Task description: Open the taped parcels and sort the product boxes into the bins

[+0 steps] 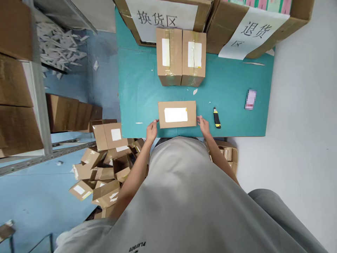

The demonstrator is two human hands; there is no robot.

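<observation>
A small brown cardboard box (172, 124) with a blank-looking white label lies on the green table near its front edge. At its left end is my left hand (152, 130), thumb and fingers closed at the lower corner. My right hand (204, 126) grips the opposite end, its fingertips against the side. Just right of that hand lies a black and yellow box cutter (216, 118). Two taped cardboard boxes, the left one (169, 75) and the right one (194, 75), stand side by side behind the labelled box.
Two large cartons with paper signs, a left carton (202, 17) and a right carton (300, 21), stand along the table's (237, 77) back. A blurred pinkish item (250, 99) lies at right. Opened boxes (105, 175) are heaped on the floor at left, beside a shelf (42, 88).
</observation>
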